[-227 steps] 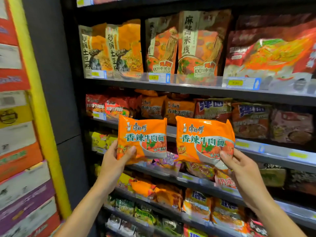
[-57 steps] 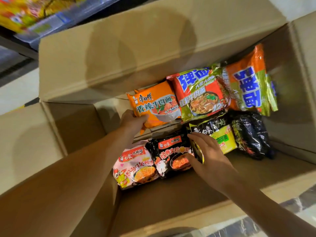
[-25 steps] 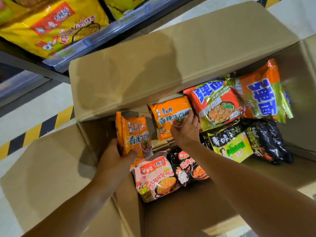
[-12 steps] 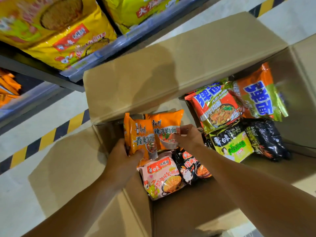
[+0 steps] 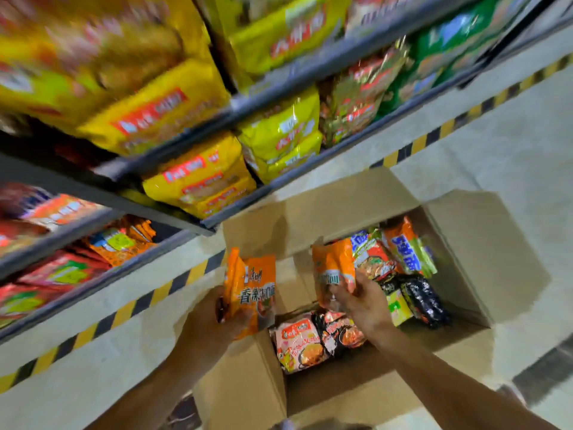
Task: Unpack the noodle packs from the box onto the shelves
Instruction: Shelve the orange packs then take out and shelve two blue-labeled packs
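**Two orange packs lifted, shelf placement comes next**

You have an orange noodle pack in each hand, and both are up at the level of the box's open top. Your left hand (image 5: pixel 217 318) grips the left orange pack (image 5: pixel 252 290) by its lower edge, fingers wrapped round it, above the box's left flap. Your right hand (image 5: pixel 361 302) pinches the right orange pack (image 5: pixel 333 270) at its lower part, thumb on the front, above the middle of the box (image 5: pixel 459 259).

This looks like the lift-out step, with the carry to the shelves (image 5: pixel 279 85) ahead. The next move calls for raising both packs to a row of matching orange packs; the frame is blurred, so you cannot yet pick out the slot.

Left in the box: a pink pack (image 5: pixel 296 342) at the near left corner, a black pack (image 5: pixel 423 301) toward the right wall, and red-and-green packs (image 5: pixel 393 256) along the far edge.
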A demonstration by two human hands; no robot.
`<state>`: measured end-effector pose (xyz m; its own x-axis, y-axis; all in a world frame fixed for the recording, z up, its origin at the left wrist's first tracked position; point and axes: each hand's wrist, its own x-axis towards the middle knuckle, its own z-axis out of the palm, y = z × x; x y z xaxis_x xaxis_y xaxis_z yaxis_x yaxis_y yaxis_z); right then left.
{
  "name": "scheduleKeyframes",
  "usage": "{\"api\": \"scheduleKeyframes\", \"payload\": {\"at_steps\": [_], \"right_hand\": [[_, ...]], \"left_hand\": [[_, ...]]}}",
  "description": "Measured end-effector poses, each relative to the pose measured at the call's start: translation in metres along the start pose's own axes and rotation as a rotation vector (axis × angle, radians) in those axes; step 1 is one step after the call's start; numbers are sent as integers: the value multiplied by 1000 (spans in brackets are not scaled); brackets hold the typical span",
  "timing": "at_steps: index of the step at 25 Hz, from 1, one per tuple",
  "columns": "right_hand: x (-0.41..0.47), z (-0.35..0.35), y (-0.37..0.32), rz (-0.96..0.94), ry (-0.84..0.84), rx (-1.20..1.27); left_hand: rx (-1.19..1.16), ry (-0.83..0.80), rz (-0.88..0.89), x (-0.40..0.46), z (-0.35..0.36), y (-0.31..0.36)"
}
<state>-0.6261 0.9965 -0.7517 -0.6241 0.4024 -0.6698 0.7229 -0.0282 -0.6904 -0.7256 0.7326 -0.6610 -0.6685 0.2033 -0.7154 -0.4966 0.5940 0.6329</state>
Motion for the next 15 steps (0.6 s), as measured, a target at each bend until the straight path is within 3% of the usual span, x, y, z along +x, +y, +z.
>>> {"api": "scheduleKeyframes", "payload": {"at_steps": [8, 15], "right_hand": [[-212, -52, -196, -153, -24, -7], [-362, -75, -308, -322, 20, 110]], "left_hand": [[-125, 13, 199, -175, -99, 155], [-249, 78, 309, -322, -177, 201]]}}
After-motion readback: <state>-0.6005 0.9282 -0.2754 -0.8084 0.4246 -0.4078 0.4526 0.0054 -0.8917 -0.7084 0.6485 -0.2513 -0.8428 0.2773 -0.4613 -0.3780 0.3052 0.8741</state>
